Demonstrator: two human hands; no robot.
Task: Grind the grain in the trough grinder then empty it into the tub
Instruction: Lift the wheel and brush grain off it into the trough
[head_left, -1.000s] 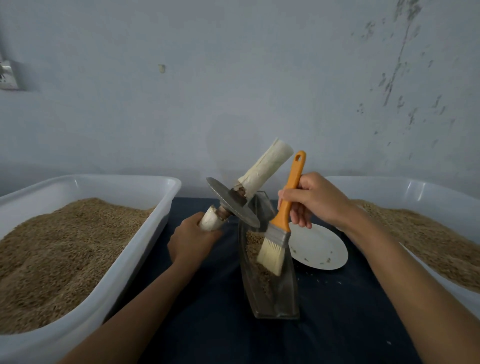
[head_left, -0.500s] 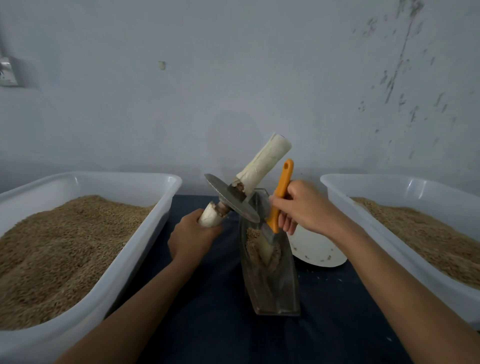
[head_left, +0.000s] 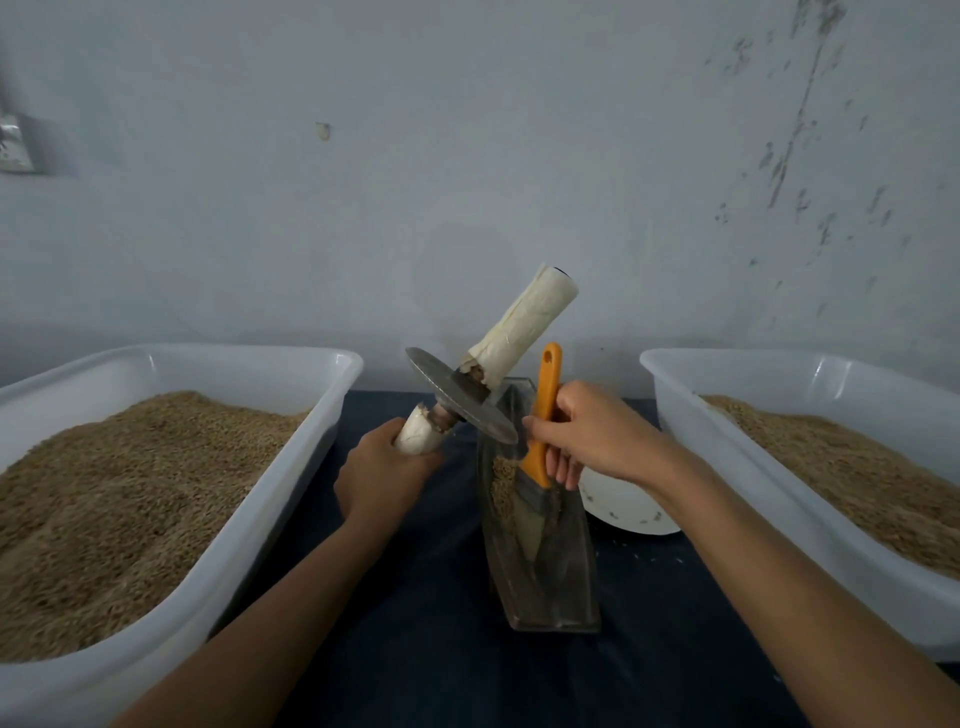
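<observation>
A narrow metal trough grinder (head_left: 563, 587) lies lengthwise on the dark cloth between two tubs, with a small heap of grain (head_left: 501, 480) at its far end. My left hand (head_left: 382, 475) grips the near wrapped handle of the grinding wheel (head_left: 460, 402), a metal disc on an axle, held tilted in the air above the trough's far end. My right hand (head_left: 592, 434) grips the orange handle of a paintbrush (head_left: 540, 467), whose bristles press down into the trough beside the grain.
A white tub (head_left: 249, 540) full of grain stands at the left. A second white tub (head_left: 727, 467) with grain stands at the right. A white plate (head_left: 623, 506) lies behind my right wrist. A grey wall closes the back.
My right hand lowered the brush from above the trough into it, and the bristles now sweep along the inside. The left hand keeps the wheel raised almost unmoved.
</observation>
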